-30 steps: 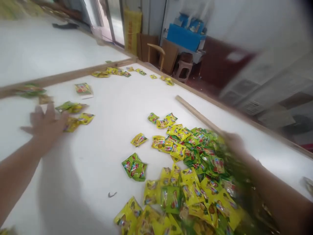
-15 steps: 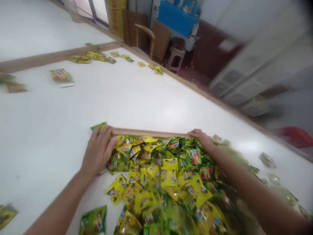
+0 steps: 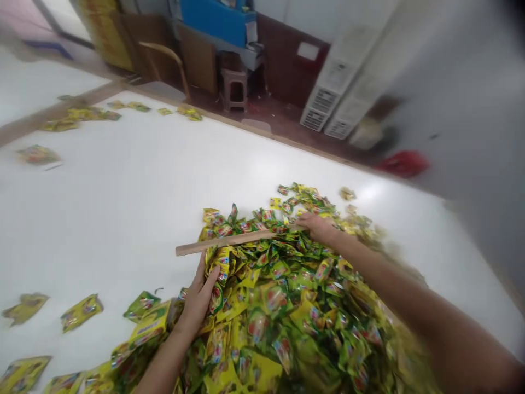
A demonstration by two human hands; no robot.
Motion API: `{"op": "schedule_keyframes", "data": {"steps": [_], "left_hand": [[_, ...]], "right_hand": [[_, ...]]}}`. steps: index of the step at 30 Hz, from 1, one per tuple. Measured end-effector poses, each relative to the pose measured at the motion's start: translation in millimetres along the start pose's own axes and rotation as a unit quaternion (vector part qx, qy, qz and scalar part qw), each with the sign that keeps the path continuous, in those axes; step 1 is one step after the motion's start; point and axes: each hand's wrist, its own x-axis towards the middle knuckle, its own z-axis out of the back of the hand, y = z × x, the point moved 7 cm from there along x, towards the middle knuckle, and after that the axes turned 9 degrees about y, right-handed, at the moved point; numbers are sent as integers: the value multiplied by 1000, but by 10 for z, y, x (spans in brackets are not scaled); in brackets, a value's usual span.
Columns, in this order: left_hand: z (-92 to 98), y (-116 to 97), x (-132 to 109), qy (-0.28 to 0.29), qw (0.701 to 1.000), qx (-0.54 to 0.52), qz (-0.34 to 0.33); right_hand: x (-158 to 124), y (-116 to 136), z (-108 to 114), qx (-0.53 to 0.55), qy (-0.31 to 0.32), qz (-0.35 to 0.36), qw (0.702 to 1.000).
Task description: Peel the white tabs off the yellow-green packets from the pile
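Observation:
Small yellow and green snack packets (image 3: 270,295) lie in a large heap in front of me. A thin wooden strip (image 3: 205,244) lies slantwise across the upper part of the heap, its left end free. My right hand (image 3: 318,225) grips the strip at its right end, among packets that partly cover it. Below the left end, my left hand (image 3: 199,298) rests at the heap's left side with fingers apart, touching a few packets and off the strip. Packets hide some of its fingertips.
Loose packets (image 3: 82,312) are scattered on the white table (image 3: 123,186) to the left, with others along its wooden edge. Beyond stand a stool (image 3: 233,82), a chair (image 3: 168,57) and white crates (image 3: 324,101). A red bag-like thing (image 3: 404,164) is past the right edge.
My left hand has come off the strip and moved right and down, onto packets. The strip has tilted, and packets now lie beyond it. The camera view has swung right.

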Motion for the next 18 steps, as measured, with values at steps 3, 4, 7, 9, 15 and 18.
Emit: {"op": "schedule_keyframes", "data": {"steps": [3, 4, 7, 9, 15, 18], "left_hand": [[-379, -390, -173, 68, 997, 40, -15], [-501, -504, -239, 79, 995, 54, -22], [-919, -829, -467, 113, 988, 91, -59], [-1240, -1088, -653, 130, 974, 147, -113], [-2267, -1759, -1390, 146, 892, 344, -254], [-2594, -1952, -1723, 111, 873, 379, -285]], "right_hand": [[-533, -29, 34, -20, -18, -27, 999], [-723, -48, 41, -22, -22, -41, 999], [-1349, -108, 71, -22, -31, -89, 995], [-1809, -131, 84, -17, -32, -121, 992], [-3215, -99, -39, 2, -61, -219, 974], [-3785, -91, -175, 17, -100, -267, 958]]}}
